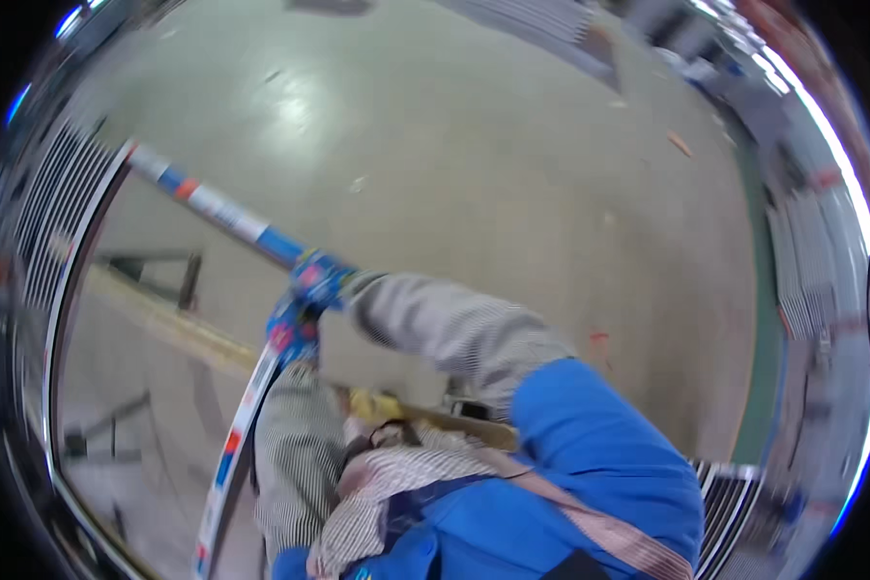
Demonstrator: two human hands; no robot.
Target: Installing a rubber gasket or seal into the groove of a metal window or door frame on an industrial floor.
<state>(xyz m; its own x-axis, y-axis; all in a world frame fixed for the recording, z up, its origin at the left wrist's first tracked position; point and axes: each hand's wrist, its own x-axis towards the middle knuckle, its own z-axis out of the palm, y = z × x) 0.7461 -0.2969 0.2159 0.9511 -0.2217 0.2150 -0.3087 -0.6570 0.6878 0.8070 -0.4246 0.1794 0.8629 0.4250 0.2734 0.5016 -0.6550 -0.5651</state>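
A large rectangular frame (pixel 224 211) is held tilted at my left, its bars covered in white, blue and red printed film. Blue flowered gloves cover both hands, which meet at the frame's near corner. My right hand (pixel 321 278) is closed around the end of the far bar. Just below it, my left hand (pixel 293 333) grips the top of the bar running toward my body. The corner itself is hidden by the gloves, and motion blurs the finger detail. Bare-looking metal shows along the frame's outer left side.
Behind the frame lies a long pale yellowish beam (pixel 169 324), with dark metal stand legs (pixel 155 271) near it. Stacks of striped profiles (pixel 58 213) stand at the far left. More grey profiles (pixel 802 256) lie at the right beyond a green floor strip (pixel 759 290).
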